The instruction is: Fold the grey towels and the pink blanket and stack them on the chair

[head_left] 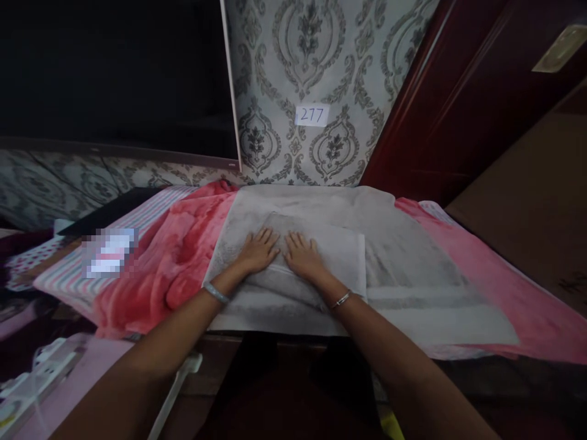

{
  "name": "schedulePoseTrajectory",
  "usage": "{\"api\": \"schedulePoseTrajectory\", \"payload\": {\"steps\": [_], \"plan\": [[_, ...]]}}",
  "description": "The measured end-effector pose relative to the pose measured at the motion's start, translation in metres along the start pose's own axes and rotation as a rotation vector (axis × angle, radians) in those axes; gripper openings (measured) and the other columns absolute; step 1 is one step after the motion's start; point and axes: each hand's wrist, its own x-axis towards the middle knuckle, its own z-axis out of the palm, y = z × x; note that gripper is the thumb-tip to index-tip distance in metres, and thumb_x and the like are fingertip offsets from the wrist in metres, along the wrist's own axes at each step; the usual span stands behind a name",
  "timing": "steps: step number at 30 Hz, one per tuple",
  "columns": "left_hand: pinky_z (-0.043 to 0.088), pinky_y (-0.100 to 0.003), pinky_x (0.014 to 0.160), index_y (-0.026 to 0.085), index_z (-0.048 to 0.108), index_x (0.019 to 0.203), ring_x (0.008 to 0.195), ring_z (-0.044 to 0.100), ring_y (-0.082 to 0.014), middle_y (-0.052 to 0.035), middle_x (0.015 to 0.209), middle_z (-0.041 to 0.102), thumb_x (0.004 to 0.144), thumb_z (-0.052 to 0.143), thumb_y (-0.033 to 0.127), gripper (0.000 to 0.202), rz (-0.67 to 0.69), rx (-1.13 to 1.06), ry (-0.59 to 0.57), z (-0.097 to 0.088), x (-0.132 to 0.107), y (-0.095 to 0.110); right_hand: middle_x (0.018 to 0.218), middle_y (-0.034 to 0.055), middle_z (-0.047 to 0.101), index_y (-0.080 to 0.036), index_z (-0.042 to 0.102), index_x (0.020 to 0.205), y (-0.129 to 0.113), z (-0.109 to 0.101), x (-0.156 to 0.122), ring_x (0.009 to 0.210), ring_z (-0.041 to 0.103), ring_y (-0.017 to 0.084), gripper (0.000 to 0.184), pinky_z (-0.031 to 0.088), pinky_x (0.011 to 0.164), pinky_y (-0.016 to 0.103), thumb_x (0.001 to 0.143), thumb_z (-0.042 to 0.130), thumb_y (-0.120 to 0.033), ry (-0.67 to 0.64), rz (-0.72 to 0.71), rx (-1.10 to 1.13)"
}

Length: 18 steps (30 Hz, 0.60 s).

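Observation:
A pale grey folded cloth (334, 247) lies on a larger grey sheet (403, 256) spread over the table. My left hand (257, 249) rests flat on the folded cloth, fingers stretched out and pointing away from me. My right hand (302, 253) lies flat just beside it, fingers also spread, palm down on the same cloth. The two hands almost touch at the thumbs. Each wrist wears a thin bracelet. Neither hand grips anything.
A crumpled red fleece blanket (174, 256) lies left of the grey sheet, a striped cloth (68, 269) beyond it. Pink fabric (495, 275) runs along the right. Patterned wallpaper carries a paper label reading 277 (312, 114). A dark screen (114, 73) hangs at left, a dark red door (458, 91) at right.

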Motion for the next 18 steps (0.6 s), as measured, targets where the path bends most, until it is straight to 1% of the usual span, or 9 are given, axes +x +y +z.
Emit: {"api": "schedulePoseTrajectory", "payload": {"steps": [1, 3, 6, 10, 12, 14, 15, 17, 18], "plan": [[0.019, -0.062, 0.125, 0.020, 0.038, 0.160, 0.159, 0.018, -0.0314, -0.0147, 0.171, 0.024, 0.103, 0.039, 0.039, 0.060, -0.006, -0.011, -0.010, 0.006, -0.005, -0.002, 0.171, 0.0109, 0.017, -0.016, 0.029, 0.163, -0.001, 0.006, -0.003, 0.158, 0.012, 0.029, 0.061, 0.016, 0.125, 0.060, 0.106, 0.035, -0.037, -0.012, -0.011, -0.003], [0.021, -0.061, 0.124, 0.019, 0.036, 0.161, 0.160, 0.016, -0.0310, -0.0144, 0.172, 0.021, 0.104, 0.037, 0.040, 0.061, -0.010, -0.033, -0.014, 0.014, -0.010, -0.007, 0.171, 0.0104, 0.017, -0.017, 0.030, 0.164, 0.007, 0.014, -0.013, 0.158, 0.012, 0.029, 0.063, 0.014, 0.125, 0.059, 0.107, 0.036, -0.043, -0.029, -0.014, -0.017], [0.020, -0.061, 0.124, 0.020, 0.035, 0.162, 0.160, 0.015, -0.0306, -0.0140, 0.173, 0.019, 0.104, 0.036, 0.041, 0.062, 0.002, -0.051, -0.004, 0.018, -0.008, -0.011, 0.171, 0.0115, 0.017, -0.018, 0.030, 0.164, 0.037, 0.014, -0.042, 0.158, 0.013, 0.029, 0.066, 0.015, 0.126, 0.056, 0.106, 0.037, -0.050, -0.051, 0.044, -0.043], [0.019, -0.061, 0.125, 0.022, 0.037, 0.161, 0.160, 0.015, -0.0303, -0.0131, 0.173, 0.020, 0.104, 0.036, 0.044, 0.061, 0.010, -0.078, 0.020, 0.020, -0.004, -0.014, 0.171, 0.0130, 0.015, -0.014, 0.027, 0.164, 0.079, 0.008, -0.089, 0.159, 0.012, 0.028, 0.069, 0.014, 0.127, 0.054, 0.106, 0.037, -0.048, -0.079, 0.156, -0.072], [0.020, -0.061, 0.125, 0.022, 0.038, 0.160, 0.160, 0.016, -0.0305, -0.0127, 0.172, 0.022, 0.103, 0.038, 0.044, 0.061, 0.011, -0.096, 0.032, 0.022, -0.003, -0.015, 0.170, 0.0143, 0.017, -0.013, 0.028, 0.164, 0.092, 0.006, -0.108, 0.158, 0.014, 0.028, 0.070, 0.015, 0.126, 0.055, 0.105, 0.037, -0.048, -0.075, 0.194, -0.074], [0.021, -0.062, 0.124, 0.022, 0.041, 0.158, 0.159, 0.018, -0.0316, -0.0128, 0.172, 0.024, 0.102, 0.042, 0.042, 0.060, 0.012, -0.125, 0.038, 0.022, 0.000, -0.017, 0.168, 0.0169, 0.023, -0.012, 0.032, 0.163, 0.094, 0.004, -0.119, 0.157, 0.018, 0.031, 0.070, 0.017, 0.125, 0.059, 0.104, 0.037, -0.050, -0.059, 0.224, -0.070], [0.023, -0.061, 0.124, 0.022, 0.045, 0.156, 0.159, 0.019, -0.0326, -0.0131, 0.171, 0.025, 0.100, 0.045, 0.040, 0.059, 0.007, -0.145, 0.049, 0.021, 0.001, -0.019, 0.168, 0.0181, 0.025, -0.012, 0.033, 0.162, 0.091, 0.002, -0.121, 0.157, 0.020, 0.032, 0.071, 0.017, 0.125, 0.060, 0.103, 0.038, -0.051, -0.044, 0.224, -0.065], [0.026, -0.057, 0.124, 0.018, 0.055, 0.149, 0.157, 0.024, -0.0342, -0.0143, 0.169, 0.032, 0.096, 0.053, 0.035, 0.056, -0.038, -0.192, 0.110, 0.017, 0.001, -0.025, 0.167, 0.0189, 0.026, -0.012, 0.035, 0.162, 0.074, -0.002, -0.119, 0.156, 0.021, 0.033, 0.072, 0.017, 0.125, 0.059, 0.102, 0.042, -0.053, -0.005, 0.169, -0.038], [0.029, -0.053, 0.124, 0.016, 0.059, 0.145, 0.155, 0.029, -0.0344, -0.0153, 0.166, 0.038, 0.094, 0.055, 0.033, 0.054, -0.086, -0.215, 0.154, 0.014, -0.001, -0.028, 0.168, 0.0186, 0.024, -0.013, 0.034, 0.162, 0.061, -0.003, -0.116, 0.157, 0.019, 0.033, 0.074, 0.016, 0.125, 0.057, 0.101, 0.044, -0.054, 0.009, 0.116, -0.017]]}}
